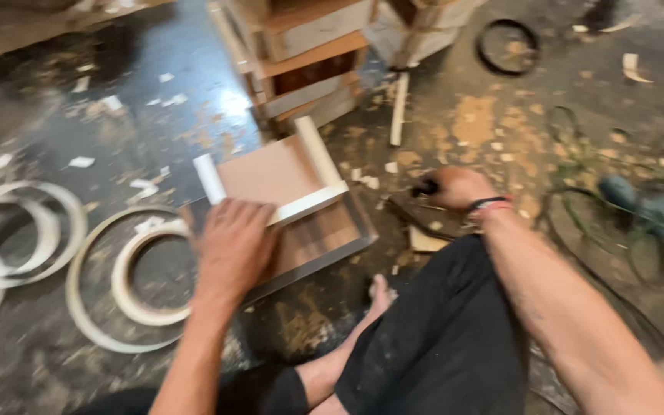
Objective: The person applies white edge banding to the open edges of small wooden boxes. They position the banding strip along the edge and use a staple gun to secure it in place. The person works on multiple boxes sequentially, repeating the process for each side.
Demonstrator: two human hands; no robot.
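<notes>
I sit on a dusty workshop floor with a small open wooden box frame (282, 175) in front of me, pale rails around a brown panel. It rests on a flat brown board with a grey edge (324, 242). My left hand (234, 247) presses flat on the near edge of the frame, fingers spread. My right hand (455, 188), a dark band on the wrist, is closed around a dark tool handle (426, 187) on the floor to the right; the image is blurred and the tool's kind is unclear.
Coils of pale edge banding (128, 277) lie on the floor at left. Stacked wooden drawer parts (309, 61) stand behind. A teal power tool (647, 204) with tangled cables lies right. A black ring (507, 46) lies far back. Sawdust and chips cover the floor.
</notes>
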